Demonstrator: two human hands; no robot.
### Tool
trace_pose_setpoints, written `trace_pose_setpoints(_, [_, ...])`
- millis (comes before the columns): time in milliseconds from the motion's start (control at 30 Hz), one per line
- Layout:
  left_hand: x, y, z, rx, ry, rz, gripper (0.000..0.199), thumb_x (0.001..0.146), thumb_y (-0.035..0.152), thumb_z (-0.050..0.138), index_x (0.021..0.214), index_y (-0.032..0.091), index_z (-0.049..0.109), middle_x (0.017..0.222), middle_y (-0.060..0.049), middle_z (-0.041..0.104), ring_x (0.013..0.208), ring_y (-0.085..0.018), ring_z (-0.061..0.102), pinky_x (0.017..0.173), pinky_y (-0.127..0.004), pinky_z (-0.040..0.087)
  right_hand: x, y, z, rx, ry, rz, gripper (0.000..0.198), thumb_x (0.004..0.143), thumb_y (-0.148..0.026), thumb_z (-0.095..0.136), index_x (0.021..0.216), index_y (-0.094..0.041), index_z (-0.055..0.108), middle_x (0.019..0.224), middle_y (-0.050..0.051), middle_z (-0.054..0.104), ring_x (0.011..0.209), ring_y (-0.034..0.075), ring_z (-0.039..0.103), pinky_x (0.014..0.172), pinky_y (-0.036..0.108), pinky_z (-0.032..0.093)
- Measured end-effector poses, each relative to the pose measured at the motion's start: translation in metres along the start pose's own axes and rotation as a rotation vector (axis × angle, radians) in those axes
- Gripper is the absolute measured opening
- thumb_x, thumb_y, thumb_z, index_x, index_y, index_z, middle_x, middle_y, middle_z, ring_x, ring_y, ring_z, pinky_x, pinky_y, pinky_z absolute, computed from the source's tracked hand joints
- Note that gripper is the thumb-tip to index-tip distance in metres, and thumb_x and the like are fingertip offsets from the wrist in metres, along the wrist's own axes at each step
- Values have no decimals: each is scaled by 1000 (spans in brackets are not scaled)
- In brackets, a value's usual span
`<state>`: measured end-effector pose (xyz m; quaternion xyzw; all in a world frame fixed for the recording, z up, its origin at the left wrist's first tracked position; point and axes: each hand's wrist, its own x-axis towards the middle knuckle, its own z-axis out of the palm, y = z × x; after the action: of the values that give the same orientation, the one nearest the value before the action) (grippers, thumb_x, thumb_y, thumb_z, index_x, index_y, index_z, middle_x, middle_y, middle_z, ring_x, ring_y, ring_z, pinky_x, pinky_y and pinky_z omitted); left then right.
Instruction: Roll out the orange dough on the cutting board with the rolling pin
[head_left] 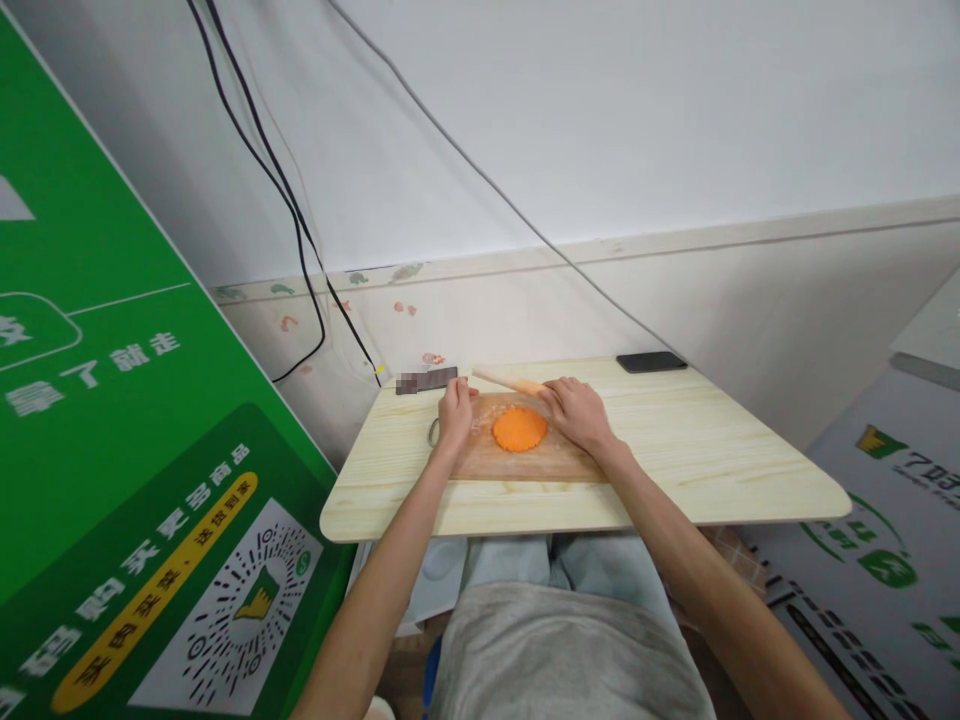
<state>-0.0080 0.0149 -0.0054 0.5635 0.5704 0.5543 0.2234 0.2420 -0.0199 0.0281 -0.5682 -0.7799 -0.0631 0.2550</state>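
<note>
A flat round of orange dough (520, 429) lies on a wooden cutting board (480, 468), which has white flour-like smears near its upper left. My right hand (581, 412) is closed around one end of a light wooden rolling pin (510, 381). The pin slants to the left just beyond the dough, and orange colour marks it near my fingers. At the board's left side is my left hand (454, 412), its fingers curled together. Whether anything is inside those fingers is hidden. A metal ring handle (433, 432) shows beside my left wrist.
The pale wood table (720, 450) stands against a white wall. A black phone (651, 362) lies at the back right, and a dark flat device (439, 379) at the back left. Cables (300, 225) hang along the wall. A green printed panel (150, 400) rises at left.
</note>
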Motion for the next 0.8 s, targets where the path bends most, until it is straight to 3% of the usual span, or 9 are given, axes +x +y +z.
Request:
trace_pose_setpoints(67, [-1,-1,1,-4,-17,18,37,109,41,37,113,21,67,98,-8,78,94,-21,73,90,-33,55,1,-2,1,2,35,172,42,114,-38,32,129,-18,65,124,12,74,106,26,68,83,34,44])
trace_pose_setpoints(167, [-5,1,1,83,-182,162,29,103,41,56,112,19,72,105,-9,78,99,-21,71,94,-35,54,0,-2,1,-10,55,304,44,114,-43,31,138,-18,57,130,14,70,102,27,71,75,34,46])
trace_pose_setpoints(267, [-10,5,1,272,-394,331,31,93,44,72,112,21,78,110,-9,76,108,-25,66,106,-41,49,-2,0,3,-43,19,298,44,111,-49,41,138,-18,55,129,15,69,98,28,72,72,34,47])
trace_pose_setpoints(400, [-13,9,-2,418,-490,410,37,87,50,78,115,26,81,114,-8,71,114,-27,62,110,-45,46,-4,-3,4,-49,-64,208,30,109,-43,47,125,-22,61,125,11,71,97,26,72,70,33,45])
trace_pose_setpoints(533, [-12,7,-2,351,-518,419,32,85,46,82,108,24,81,112,-8,72,114,-27,62,109,-44,47,-3,-9,3,-43,-89,194,22,106,-35,51,122,-24,61,117,8,76,94,25,72,68,31,41])
trace_pose_setpoints(667, [-10,1,1,67,-555,310,34,81,39,84,105,19,74,105,-7,74,99,-22,68,94,-37,55,-4,-12,1,-36,-103,229,29,106,-34,49,130,-23,60,102,8,79,87,27,73,67,32,41])
trace_pose_setpoints(800, [-10,-1,1,-115,-582,186,42,78,37,85,113,18,70,107,-7,75,90,-19,70,82,-32,58,-5,-11,2,-12,-95,184,37,105,-36,51,140,-27,58,127,8,75,98,27,73,72,33,46])
